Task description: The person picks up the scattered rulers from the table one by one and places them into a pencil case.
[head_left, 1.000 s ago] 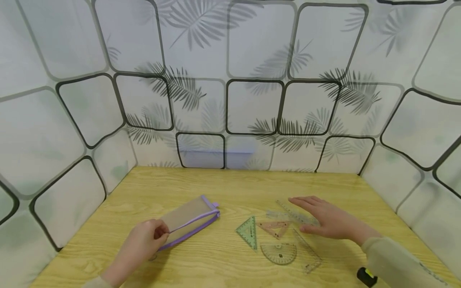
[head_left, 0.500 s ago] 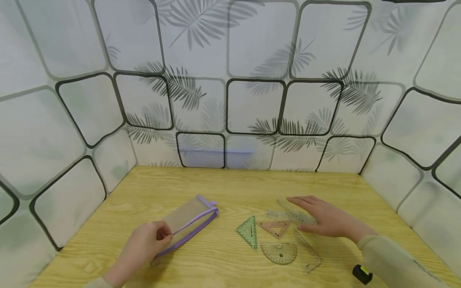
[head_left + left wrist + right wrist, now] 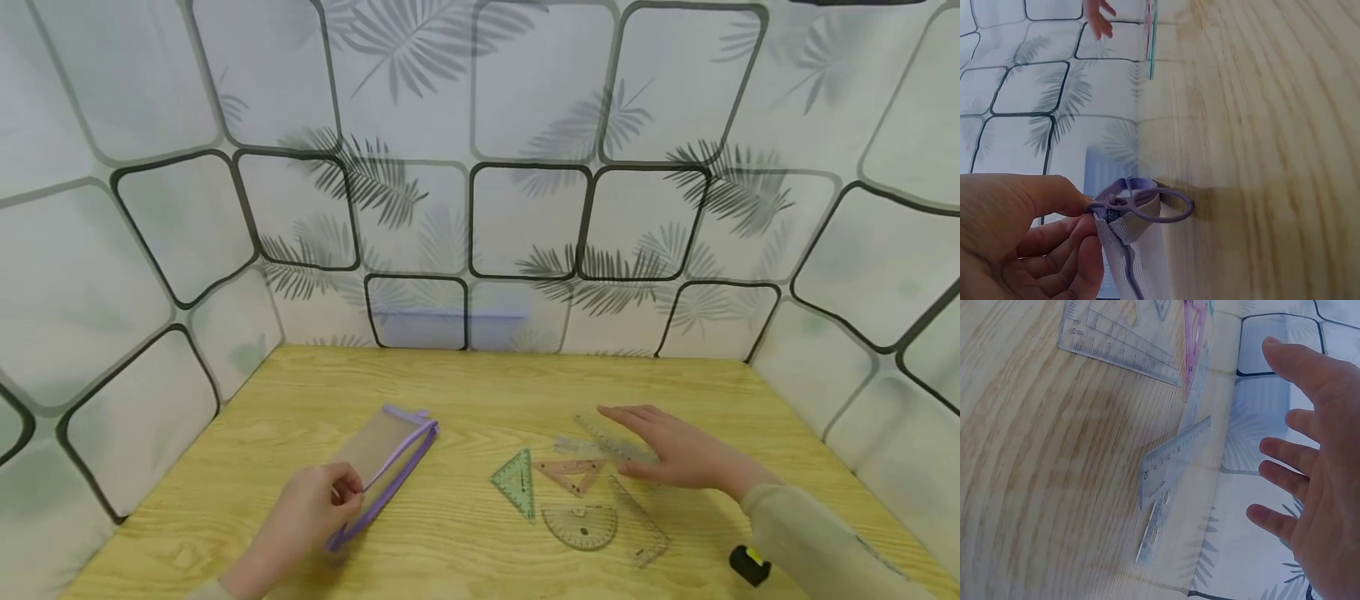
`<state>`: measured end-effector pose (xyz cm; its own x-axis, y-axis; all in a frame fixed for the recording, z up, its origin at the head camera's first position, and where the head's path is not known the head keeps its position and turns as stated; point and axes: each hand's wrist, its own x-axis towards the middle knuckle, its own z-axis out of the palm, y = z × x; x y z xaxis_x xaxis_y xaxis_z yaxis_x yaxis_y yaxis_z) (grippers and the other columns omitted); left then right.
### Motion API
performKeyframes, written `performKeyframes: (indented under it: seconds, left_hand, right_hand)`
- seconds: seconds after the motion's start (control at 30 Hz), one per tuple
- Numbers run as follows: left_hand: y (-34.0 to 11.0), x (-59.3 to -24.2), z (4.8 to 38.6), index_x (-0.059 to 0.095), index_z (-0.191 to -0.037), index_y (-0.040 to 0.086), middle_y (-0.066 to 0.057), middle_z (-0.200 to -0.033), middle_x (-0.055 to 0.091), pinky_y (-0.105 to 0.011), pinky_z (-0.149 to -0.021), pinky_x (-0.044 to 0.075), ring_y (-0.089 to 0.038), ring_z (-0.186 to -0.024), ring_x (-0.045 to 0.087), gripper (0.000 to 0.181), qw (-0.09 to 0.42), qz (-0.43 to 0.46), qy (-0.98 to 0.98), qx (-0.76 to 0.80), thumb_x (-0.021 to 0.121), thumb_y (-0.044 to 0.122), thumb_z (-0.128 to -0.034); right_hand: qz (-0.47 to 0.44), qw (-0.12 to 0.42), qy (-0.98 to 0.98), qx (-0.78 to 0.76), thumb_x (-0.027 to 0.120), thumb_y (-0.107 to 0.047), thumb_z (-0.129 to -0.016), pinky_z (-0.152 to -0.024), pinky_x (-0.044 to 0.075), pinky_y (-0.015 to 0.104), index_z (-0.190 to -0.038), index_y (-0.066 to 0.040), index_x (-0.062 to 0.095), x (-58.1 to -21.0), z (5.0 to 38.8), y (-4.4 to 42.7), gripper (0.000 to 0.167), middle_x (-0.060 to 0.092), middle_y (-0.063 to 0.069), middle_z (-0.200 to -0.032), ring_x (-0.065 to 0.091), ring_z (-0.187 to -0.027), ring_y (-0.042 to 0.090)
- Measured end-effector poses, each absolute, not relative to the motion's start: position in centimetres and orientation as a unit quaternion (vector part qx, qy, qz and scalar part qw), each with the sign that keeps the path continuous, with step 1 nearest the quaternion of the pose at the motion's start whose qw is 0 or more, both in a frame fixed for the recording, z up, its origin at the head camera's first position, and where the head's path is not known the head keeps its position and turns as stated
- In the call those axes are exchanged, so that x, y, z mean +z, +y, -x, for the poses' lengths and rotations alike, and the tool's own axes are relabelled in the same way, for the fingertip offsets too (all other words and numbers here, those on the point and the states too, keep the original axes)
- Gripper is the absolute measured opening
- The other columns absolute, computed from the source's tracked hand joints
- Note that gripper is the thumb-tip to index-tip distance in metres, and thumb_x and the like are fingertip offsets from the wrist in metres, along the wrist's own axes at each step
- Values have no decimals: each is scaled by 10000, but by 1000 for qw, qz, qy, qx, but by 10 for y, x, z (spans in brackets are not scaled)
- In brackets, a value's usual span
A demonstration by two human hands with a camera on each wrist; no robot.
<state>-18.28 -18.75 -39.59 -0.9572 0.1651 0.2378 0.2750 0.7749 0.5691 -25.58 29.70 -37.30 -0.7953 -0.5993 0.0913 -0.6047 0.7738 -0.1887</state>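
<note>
My left hand [image 3: 303, 510] pinches the near end of a translucent pencil case [image 3: 373, 446] with purple edging. Its zip side gapes open. In the left wrist view, thumb and forefinger grip the fabric at the zip's end, beside a purple ring pull [image 3: 1186, 215]. Fingers spread, my right hand [image 3: 671, 447] hovers over two crossed clear rulers, holding nothing; the upper ruler [image 3: 1169, 461] shows its markings in the right wrist view. Left of that hand lie a green set square [image 3: 528, 485], a pink set square [image 3: 558, 468], a clear protractor [image 3: 582, 537] and a clear set square [image 3: 654, 548].
A black tape measure [image 3: 750, 567] with a yellow mark lies near the front right, beside my right sleeve [image 3: 810, 537]. Patterned white sheeting [image 3: 525, 217] encloses the wooden table [image 3: 480, 387] at the back and both sides.
The pencil case has swung anticlockwise, its far end moving left, while my left hand shifted slightly right with its grip kept. My right hand stays almost still. The tape measure sits slightly further left.
</note>
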Motion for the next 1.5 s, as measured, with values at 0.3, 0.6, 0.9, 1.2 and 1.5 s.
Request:
performKeyframes:
  seconds: [0.3,0.6,0.9,1.2,1.5]
  left_hand:
    - [-183,-396,181,714,-840,47,31,-693,663,-152,-527,475,17,-592,533,107,86,116,-934,-326,647,-16,-786]
    - [-180,-396,181,725,-861,46,39,-695,643,-159,-524,453,8,-593,506,115,78,107,-934,-333,645,-11,-800]
    - [-175,-395,181,717,-845,47,21,-698,648,-153,-547,483,-15,-606,548,118,79,86,-933,-341,646,-27,-785]
    - [-173,-397,183,723,-866,36,23,-707,645,-153,-540,479,-23,-612,542,142,84,78,-932,-343,652,-41,-771]
    - [-175,-399,183,734,-958,8,20,-741,645,-152,-548,483,-10,-629,545,193,81,97,-932,-339,676,-30,-777]
  right_hand:
    - [-318,3,-941,120,648,-461,-913,-1032,435,641,-1568,-227,277,-377,269,299,788,416,148,-1536,418,-1379,420]
    - [-304,-11,-943,133,651,-494,-898,-1009,469,601,-1571,-237,265,-378,278,298,817,473,139,-1461,466,-1335,385]
    - [-301,-13,-945,125,644,-456,-916,-919,512,532,-1546,-139,326,-382,288,300,773,564,111,-1236,566,-1155,315]
    - [-276,-24,-952,126,636,-462,-919,-844,511,465,-1519,-79,369,-386,296,300,760,567,86,-1150,573,-1039,244]
    - [-266,-34,-954,132,615,-551,-903,-831,501,439,-1508,-73,388,-393,304,301,804,570,74,-1162,552,-1031,214]
